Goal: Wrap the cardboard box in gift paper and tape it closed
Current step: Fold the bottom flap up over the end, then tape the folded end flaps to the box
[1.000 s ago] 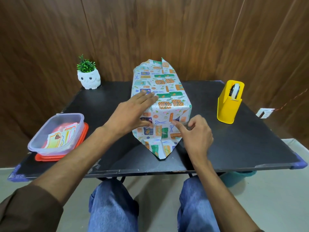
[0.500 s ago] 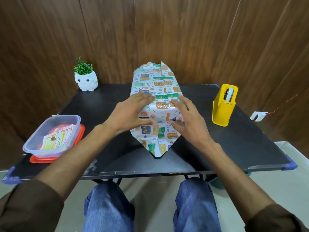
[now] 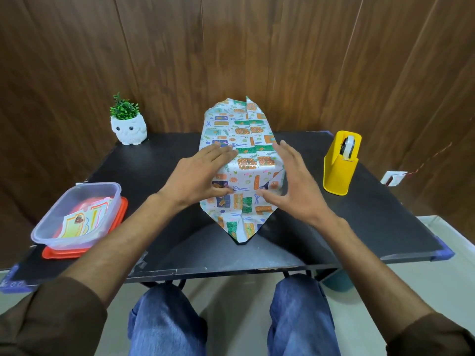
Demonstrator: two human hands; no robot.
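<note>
Your left hand [image 3: 198, 179] is flat on the gift-wrapped box [image 3: 244, 165], right hand [image 3: 295, 186] open beside it; the yellow tape dispenser [image 3: 340, 167] sits just right of your right hand.

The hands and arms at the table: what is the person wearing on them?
Both hands, the left hand and the right hand, are bare: no gloves, rings or watch show. The forearms are bare too. Dark brown sleeves are pushed up towards the elbows, one on each arm. Blue jeans cover the knees below.
</note>
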